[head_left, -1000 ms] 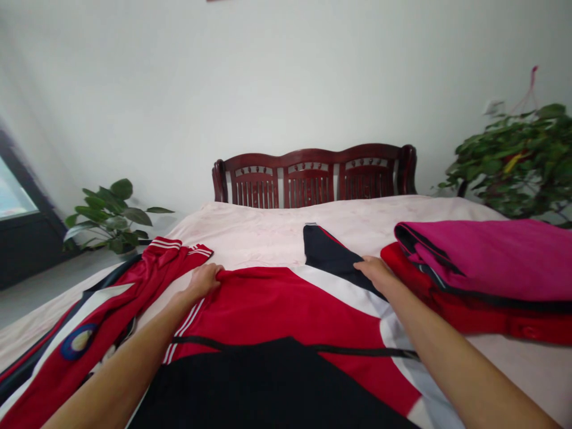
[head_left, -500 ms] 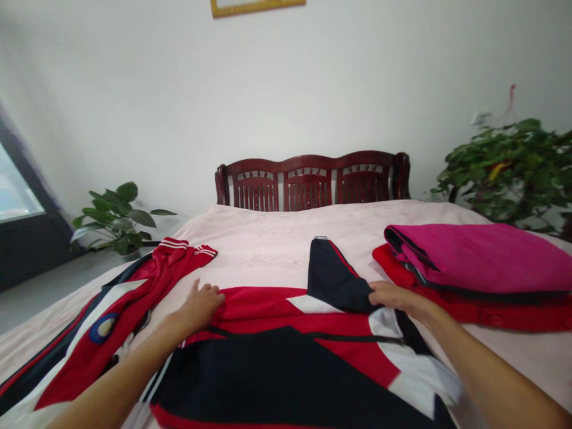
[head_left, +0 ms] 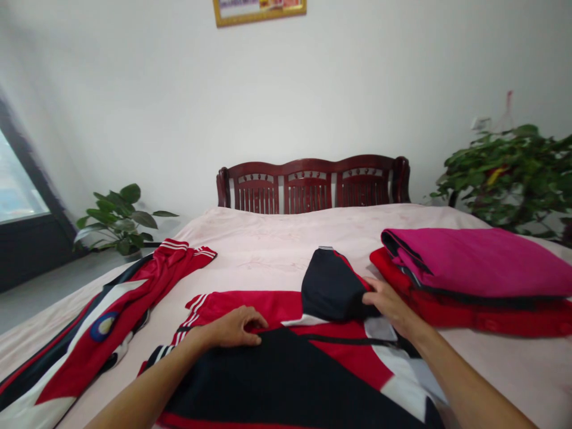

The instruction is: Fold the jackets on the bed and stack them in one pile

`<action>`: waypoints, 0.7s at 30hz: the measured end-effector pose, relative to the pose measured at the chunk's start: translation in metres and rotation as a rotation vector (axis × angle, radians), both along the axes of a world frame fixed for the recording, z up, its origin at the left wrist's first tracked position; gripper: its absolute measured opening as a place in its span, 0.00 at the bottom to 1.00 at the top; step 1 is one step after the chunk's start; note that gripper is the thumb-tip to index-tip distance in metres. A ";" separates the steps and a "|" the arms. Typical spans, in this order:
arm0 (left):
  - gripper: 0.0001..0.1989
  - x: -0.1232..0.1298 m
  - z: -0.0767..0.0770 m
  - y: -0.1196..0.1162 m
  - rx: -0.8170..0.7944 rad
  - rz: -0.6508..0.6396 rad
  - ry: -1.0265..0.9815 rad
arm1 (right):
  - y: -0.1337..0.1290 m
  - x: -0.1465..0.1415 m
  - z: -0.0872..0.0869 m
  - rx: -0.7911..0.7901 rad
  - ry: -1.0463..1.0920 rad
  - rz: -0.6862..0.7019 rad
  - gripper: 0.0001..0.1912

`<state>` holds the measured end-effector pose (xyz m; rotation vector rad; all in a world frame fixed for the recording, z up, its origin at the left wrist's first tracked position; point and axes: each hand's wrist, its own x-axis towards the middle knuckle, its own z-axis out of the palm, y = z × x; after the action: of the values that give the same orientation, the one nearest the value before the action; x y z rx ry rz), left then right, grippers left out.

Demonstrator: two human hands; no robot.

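We find no legible text, label, brand or number in this view. The round blue-ringed badge (head_left: 103, 326) on the red tracksuit top (head_left: 71, 372) at eight o'clock and the gilt-framed picture (head_left: 259, 12) at twelve o'clock are too small to read.

On the bed (head_left: 259, 250) before us lies a jacket (head_left: 286, 369); a second jacket (head_left: 102, 322) lies at nine o'clock, a folded stack (head_left: 473, 268) at three, the headboard (head_left: 313, 187) at twelve, and a potted plant (head_left: 118, 220) at ten.

Jacket (head_left: 277, 378) is smooth synthetic cloth with a slight sheen. Bed cover (head_left: 263, 256) is matt cloth, the folded magenta fabric (head_left: 473, 265) also matt. Headboard (head_left: 313, 193) is glossy dark wood.
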<state>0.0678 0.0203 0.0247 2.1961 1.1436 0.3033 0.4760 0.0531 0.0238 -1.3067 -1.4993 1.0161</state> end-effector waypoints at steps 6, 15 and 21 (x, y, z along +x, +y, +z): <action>0.10 0.047 -0.013 0.035 -0.284 0.406 -0.472 | -0.014 -0.015 0.000 -0.127 0.094 0.046 0.18; 0.15 0.135 -0.039 0.074 -0.732 0.551 -0.758 | -0.034 -0.006 -0.022 -0.040 0.251 0.049 0.28; 0.07 0.152 -0.032 0.071 -0.938 0.419 -0.959 | -0.040 -0.004 -0.024 -0.088 0.308 0.104 0.28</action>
<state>0.2195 0.0910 -0.0069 0.7918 0.8710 0.7151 0.4723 0.0132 0.0002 -1.0820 -1.3089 1.3000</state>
